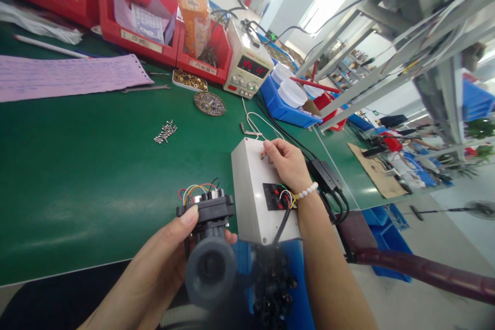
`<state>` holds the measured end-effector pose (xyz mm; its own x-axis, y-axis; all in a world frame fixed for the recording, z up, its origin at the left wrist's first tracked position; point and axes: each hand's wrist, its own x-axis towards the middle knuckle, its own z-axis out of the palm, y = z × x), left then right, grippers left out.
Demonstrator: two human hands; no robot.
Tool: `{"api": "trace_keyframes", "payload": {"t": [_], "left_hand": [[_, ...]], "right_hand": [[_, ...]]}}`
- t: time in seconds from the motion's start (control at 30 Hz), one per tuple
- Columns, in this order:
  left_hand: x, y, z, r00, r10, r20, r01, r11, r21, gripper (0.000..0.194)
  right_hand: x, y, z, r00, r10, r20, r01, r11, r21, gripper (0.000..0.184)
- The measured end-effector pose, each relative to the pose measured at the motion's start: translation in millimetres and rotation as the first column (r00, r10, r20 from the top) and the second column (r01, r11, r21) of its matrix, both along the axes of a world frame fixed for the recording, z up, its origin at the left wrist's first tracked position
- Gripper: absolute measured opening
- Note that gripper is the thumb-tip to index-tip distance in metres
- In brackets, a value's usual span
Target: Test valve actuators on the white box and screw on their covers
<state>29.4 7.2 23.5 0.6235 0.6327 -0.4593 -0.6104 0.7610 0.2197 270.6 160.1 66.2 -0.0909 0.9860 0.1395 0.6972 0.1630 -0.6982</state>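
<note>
My left hand [170, 240] is wrapped round a dark grey plastic valve-like part [211, 268] with a round open mouth facing me. A black housing sits on its far end, with coloured wires [199, 188] looping out. My right hand [284, 160], with a white bead bracelet at the wrist, rests on a light grey box [249, 191]. Its thumb and finger are closed at a small metal toggle switch [262, 155] on the top face. A black and red terminal block [274, 196] on the box carries several wires and a black cable.
Behind the box stands a power supply [247, 64] with a lit red display. Loose screws [166, 132], a round dish of small metal parts [209, 103] and a pink sheet [69, 76] lie on the green table. Red bins [135, 41] line the back. A blue bin [301, 289] holds black parts below.
</note>
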Motion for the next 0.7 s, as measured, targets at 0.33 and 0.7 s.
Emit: {"api": "trace_keyframes", "payload": {"t": [0.33,0.7], "left_hand": [[-0.5,0.3,0.8,0.999,-0.026,0.043,0.028,0.999,-0.036,0.048],[-1.3,0.7,0.6,0.999,-0.025,0.042,0.026,0.999,-0.022,0.045]], "right_hand": [[0.0,0.3,0.4,1.000,0.003,0.002,-0.003,1.000,-0.001,0.051],[0.2,-0.1,0.1,1.000,-0.001,0.001,0.001,1.000,-0.004,0.052]]}}
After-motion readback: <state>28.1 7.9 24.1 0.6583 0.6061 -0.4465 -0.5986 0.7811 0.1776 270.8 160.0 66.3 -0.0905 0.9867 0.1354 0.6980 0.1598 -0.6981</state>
